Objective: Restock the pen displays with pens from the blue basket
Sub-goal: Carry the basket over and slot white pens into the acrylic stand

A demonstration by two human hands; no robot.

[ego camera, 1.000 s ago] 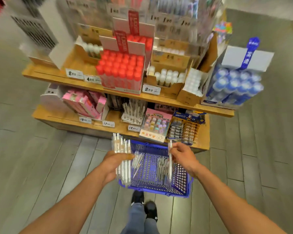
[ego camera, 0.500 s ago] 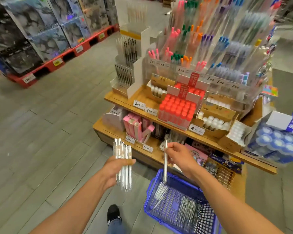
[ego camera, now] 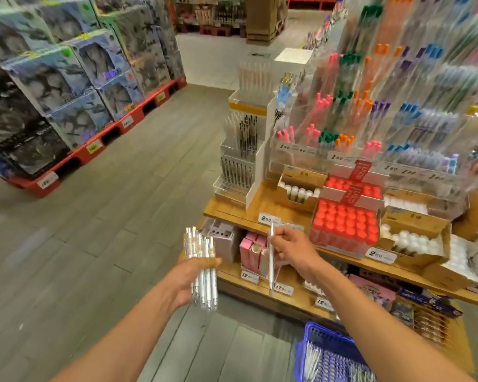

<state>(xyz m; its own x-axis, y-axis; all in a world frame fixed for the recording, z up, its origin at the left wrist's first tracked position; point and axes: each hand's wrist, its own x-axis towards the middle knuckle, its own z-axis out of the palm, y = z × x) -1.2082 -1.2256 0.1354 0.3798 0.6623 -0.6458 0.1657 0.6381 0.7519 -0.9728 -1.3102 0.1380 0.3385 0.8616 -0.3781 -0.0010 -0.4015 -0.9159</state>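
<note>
Slippage is the main hazard in the head view, the only view given: the left hand (ego camera: 189,274) has its fingers curled round a thick bundle of clear-and-white pens (ego camera: 202,267), held upright and standing well above the fist, so a loosened grip would likely fan them onto the grey plank floor (ego camera: 108,216). The right hand (ego camera: 290,248) pinches a single white pen (ego camera: 271,260) between thumb and fingertips, hanging tip-down in front of the lower wooden shelf (ego camera: 295,296); swung carelessly, it could catch the pink boxes (ego camera: 253,250) just behind. The blue plastic basket (ego camera: 326,351) sits low at the right with more pens inside, near the person's path. The clear acrylic pen displays (ego camera: 240,150) stand above and apart; blur hides which slot has room, so misfiling is possible.
</note>
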